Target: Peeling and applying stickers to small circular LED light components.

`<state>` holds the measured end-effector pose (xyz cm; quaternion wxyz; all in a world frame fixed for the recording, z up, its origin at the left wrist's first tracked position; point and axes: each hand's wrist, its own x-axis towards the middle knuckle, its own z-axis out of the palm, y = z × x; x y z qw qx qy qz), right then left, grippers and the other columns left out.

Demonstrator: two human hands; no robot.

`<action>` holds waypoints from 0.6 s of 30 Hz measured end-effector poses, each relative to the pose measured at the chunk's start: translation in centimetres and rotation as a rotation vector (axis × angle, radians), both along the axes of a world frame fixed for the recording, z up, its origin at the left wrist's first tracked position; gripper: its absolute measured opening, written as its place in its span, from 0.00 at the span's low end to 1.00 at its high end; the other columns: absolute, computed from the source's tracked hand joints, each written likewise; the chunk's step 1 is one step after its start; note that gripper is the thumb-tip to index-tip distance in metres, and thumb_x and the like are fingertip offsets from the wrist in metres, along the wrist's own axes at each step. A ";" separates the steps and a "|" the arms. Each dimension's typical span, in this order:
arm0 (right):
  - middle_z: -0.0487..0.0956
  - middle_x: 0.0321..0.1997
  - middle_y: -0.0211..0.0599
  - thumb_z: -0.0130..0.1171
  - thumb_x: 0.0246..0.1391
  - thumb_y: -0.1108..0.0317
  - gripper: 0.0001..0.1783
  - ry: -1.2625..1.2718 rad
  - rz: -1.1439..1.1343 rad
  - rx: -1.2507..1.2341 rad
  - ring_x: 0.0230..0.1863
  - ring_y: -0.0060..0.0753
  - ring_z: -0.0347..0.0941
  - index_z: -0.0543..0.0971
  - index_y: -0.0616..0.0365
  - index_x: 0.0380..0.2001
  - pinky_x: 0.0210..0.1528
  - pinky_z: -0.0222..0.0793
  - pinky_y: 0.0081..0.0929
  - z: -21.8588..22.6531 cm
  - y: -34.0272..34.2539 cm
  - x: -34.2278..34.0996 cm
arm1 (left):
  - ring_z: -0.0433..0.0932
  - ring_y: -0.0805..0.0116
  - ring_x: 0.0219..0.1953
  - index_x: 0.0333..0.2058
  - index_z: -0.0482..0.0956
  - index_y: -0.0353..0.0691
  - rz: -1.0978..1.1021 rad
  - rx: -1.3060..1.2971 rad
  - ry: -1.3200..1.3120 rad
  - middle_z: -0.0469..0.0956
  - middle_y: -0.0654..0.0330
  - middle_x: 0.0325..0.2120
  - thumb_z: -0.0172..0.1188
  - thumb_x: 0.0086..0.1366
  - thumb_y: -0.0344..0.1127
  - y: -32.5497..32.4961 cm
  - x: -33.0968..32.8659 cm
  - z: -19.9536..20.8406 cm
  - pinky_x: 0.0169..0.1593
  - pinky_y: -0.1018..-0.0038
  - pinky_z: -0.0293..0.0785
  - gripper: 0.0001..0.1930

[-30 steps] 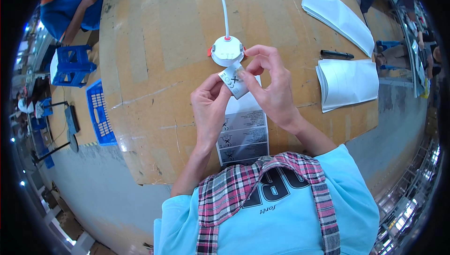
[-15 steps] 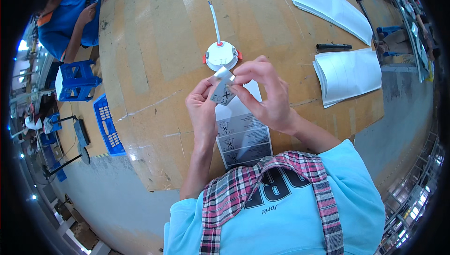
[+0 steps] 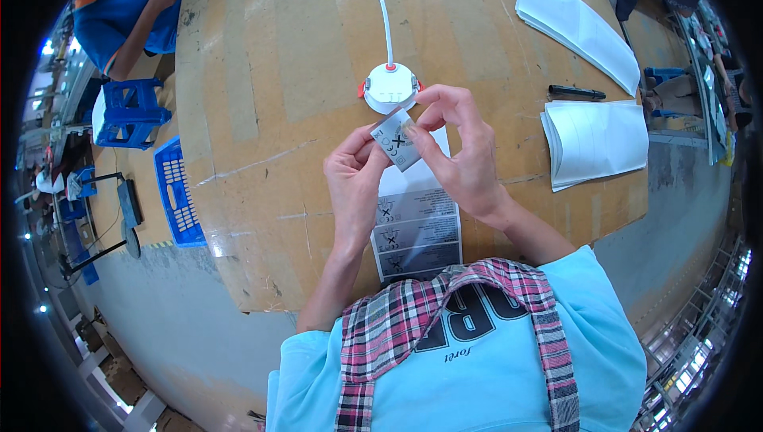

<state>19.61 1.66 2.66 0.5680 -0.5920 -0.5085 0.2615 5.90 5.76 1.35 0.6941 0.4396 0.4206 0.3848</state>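
A small grey printed label is held up between both hands above the table. My left hand pinches its left edge between thumb and fingers. My right hand grips the right edge with thumb and index finger. Beneath them lies a long strip of grey labels with a white upper part, reaching toward my body. Just beyond the hands sits a round white downlight with red-tipped spring clips at its sides. Its white cable stretches away toward the far side.
Brown tape covers the worktable. At right are a black marker and two stacks of white sheets. A blue basket and a blue stool stand left of the table. A co-worker in blue is at the far left.
The label has turned flatter, so more of its printed face shows. Both hands still hold it. The whole view has shifted slightly, and the co-worker's hands sit nearer the upper edge.
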 end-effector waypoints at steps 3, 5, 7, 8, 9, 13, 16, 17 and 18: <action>0.74 0.26 0.35 0.59 0.49 0.79 0.18 -0.016 0.005 0.000 0.29 0.26 0.74 0.68 0.60 0.44 0.36 0.70 0.25 0.0 0.0 0.1 | 0.79 0.77 0.32 0.41 0.77 0.28 -0.007 0.000 0.003 0.81 0.58 0.30 0.55 0.63 0.27 0.0 -0.1 0.1 0.39 0.80 0.74 0.10; 0.73 0.26 0.35 0.59 0.48 0.79 0.19 -0.017 0.005 -0.010 0.29 0.26 0.74 0.68 0.60 0.44 0.36 0.70 0.25 0.2 0.0 0.1 | 0.79 0.77 0.32 0.41 0.77 0.28 -0.004 0.002 0.007 0.81 0.58 0.29 0.55 0.63 0.27 0.0 -0.1 0.1 0.38 0.80 0.74 0.10; 0.73 0.26 0.35 0.59 0.48 0.79 0.19 -0.020 0.010 -0.022 0.28 0.26 0.74 0.68 0.60 0.44 0.36 0.70 0.25 0.2 0.0 0.1 | 0.79 0.77 0.32 0.41 0.77 0.28 -0.025 0.002 0.016 0.81 0.59 0.29 0.55 0.62 0.26 0.0 0.1 0.2 0.38 0.81 0.74 0.10; 0.73 0.26 0.34 0.59 0.48 0.79 0.19 -0.029 0.003 -0.027 0.28 0.26 0.73 0.68 0.60 0.44 0.36 0.70 0.25 0.3 0.0 0.2 | 0.79 0.77 0.32 0.41 0.77 0.28 -0.014 0.001 0.017 0.81 0.59 0.29 0.55 0.62 0.26 0.0 0.0 0.2 0.38 0.81 0.74 0.10; 0.73 0.25 0.34 0.59 0.48 0.79 0.19 -0.038 -0.004 -0.032 0.28 0.25 0.73 0.68 0.60 0.44 0.35 0.69 0.25 0.3 -0.1 0.2 | 0.79 0.77 0.32 0.40 0.77 0.28 -0.033 -0.002 0.016 0.81 0.59 0.29 0.55 0.62 0.26 0.0 0.1 0.2 0.38 0.81 0.74 0.09; 0.74 0.25 0.34 0.60 0.48 0.79 0.19 -0.029 0.015 -0.056 0.28 0.25 0.73 0.69 0.60 0.44 0.35 0.69 0.25 0.3 -0.1 0.1 | 0.78 0.78 0.32 0.39 0.77 0.28 -0.056 -0.016 0.024 0.80 0.59 0.29 0.55 0.62 0.26 0.0 0.0 0.7 0.37 0.81 0.73 0.09; 0.74 0.24 0.34 0.60 0.48 0.79 0.19 -0.043 0.006 -0.057 0.28 0.24 0.73 0.68 0.60 0.44 0.34 0.68 0.24 0.2 -0.1 0.1 | 0.78 0.79 0.32 0.39 0.77 0.28 -0.072 -0.007 0.020 0.80 0.60 0.29 0.54 0.62 0.26 0.1 0.0 0.5 0.36 0.81 0.73 0.09; 0.74 0.24 0.34 0.60 0.49 0.79 0.19 -0.038 0.002 -0.054 0.28 0.24 0.73 0.68 0.60 0.44 0.34 0.68 0.23 0.2 0.0 0.0 | 0.78 0.79 0.32 0.39 0.77 0.28 -0.061 -0.008 0.017 0.80 0.60 0.29 0.54 0.62 0.26 0.1 0.0 0.6 0.36 0.81 0.73 0.09; 0.74 0.24 0.34 0.60 0.49 0.79 0.19 -0.034 -0.002 -0.050 0.27 0.23 0.73 0.68 0.60 0.44 0.34 0.68 0.23 0.3 0.0 -0.1 | 0.78 0.79 0.32 0.39 0.77 0.28 -0.062 -0.006 0.016 0.81 0.60 0.29 0.54 0.62 0.26 0.1 -0.1 0.6 0.36 0.81 0.73 0.09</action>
